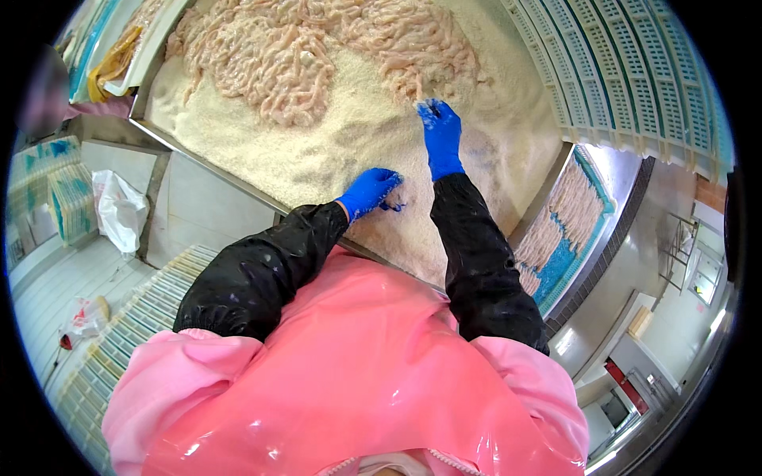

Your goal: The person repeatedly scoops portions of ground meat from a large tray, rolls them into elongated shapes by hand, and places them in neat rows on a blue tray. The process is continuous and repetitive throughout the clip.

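Both my hands wear blue gloves and are over a broad metal-edged tray (pixel 202 172) of pale breadcrumb-like coating (pixel 363 143). My right hand (pixel 443 137) reaches to the lower edge of a heap of raw, pinkish meat strips (pixel 428 41). Its crumb-covered fingertips pinch the end of one thin strip (pixel 418 88). Nearer my body, my left hand (pixel 370 191) rests low at the coating with its fingers curled down. Crumbs cling to that glove, and whether anything is inside its fingers is hidden. Another heap of raw strips (pixel 262 65) lies farther left on the coating.
Stacked perforated plastic trays (pixel 619 77) rise at the upper right. Below them, a blue tray (pixel 556 265) carries rows of coated strips. More stacked trays (pixel 137 315) stand at lower left, near a white plastic bag (pixel 121 208). A yellow item (pixel 116 65) hangs over a container at upper left.
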`<act>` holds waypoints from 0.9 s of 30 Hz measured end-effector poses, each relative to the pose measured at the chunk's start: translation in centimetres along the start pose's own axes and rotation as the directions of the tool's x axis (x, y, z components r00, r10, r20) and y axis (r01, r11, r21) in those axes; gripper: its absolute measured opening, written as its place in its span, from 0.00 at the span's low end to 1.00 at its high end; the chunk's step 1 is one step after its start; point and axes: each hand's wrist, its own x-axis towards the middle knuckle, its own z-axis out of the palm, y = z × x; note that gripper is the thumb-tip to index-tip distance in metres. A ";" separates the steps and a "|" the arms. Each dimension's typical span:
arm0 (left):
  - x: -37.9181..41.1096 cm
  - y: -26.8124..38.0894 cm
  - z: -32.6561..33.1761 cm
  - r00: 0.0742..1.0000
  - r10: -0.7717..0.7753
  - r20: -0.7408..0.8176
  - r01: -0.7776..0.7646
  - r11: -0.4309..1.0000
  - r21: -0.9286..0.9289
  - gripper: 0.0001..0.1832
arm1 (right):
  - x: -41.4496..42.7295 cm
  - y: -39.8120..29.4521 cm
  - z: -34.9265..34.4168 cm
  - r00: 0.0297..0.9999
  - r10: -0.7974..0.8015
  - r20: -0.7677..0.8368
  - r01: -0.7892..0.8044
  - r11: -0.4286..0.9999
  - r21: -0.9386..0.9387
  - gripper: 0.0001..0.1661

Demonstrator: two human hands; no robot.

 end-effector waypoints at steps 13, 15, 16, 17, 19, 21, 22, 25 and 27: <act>0.0 0.8 0.0 0.999 0.017 0.035 -0.021 0.992 0.127 0.19 | -3.0 -2.1 -7.0 0.976 0.140 0.169 0.034 0.666 -0.746 0.16; 0.0 1.1 0.0 0.999 0.016 0.028 -0.019 0.992 0.123 0.19 | -2.3 -2.5 -7.1 0.986 0.008 0.166 0.116 0.680 -0.724 0.18; -0.1 0.7 0.1 1.000 0.007 0.027 -0.010 0.993 0.117 0.19 | -1.8 -1.3 -6.6 0.976 -0.187 0.109 0.214 0.763 -0.610 0.19; 0.0 0.5 0.3 1.000 0.003 0.025 -0.006 0.992 0.123 0.19 | -1.2 -0.3 -5.9 0.931 -0.364 0.023 0.329 0.809 -0.488 0.19; 0.3 0.9 0.2 1.000 0.006 0.023 -0.009 0.990 0.143 0.19 | 0.6 0.3 -4.0 0.871 -0.489 0.050 0.386 0.618 -0.685 0.19; 0.1 1.0 0.5 1.000 -0.012 0.001 0.012 0.996 0.092 0.18 | 1.1 1.4 -2.6 0.899 -0.424 0.108 0.347 0.542 -0.766 0.19; 0.1 0.9 0.4 1.000 -0.013 0.012 0.012 0.997 0.082 0.18 | 1.4 1.4 -2.4 0.937 -0.312 0.156 0.311 0.548 -0.777 0.17; 0.0 0.9 0.3 1.000 -0.016 0.017 0.015 0.999 0.047 0.17 | 2.7 2.7 -2.4 0.985 0.023 0.169 0.066 0.861 -0.504 0.16; 0.3 0.4 0.2 1.000 -0.010 0.013 0.009 1.000 0.022 0.17 | 3.4 3.5 -3.3 0.966 0.021 0.259 0.040 0.973 -0.229 0.13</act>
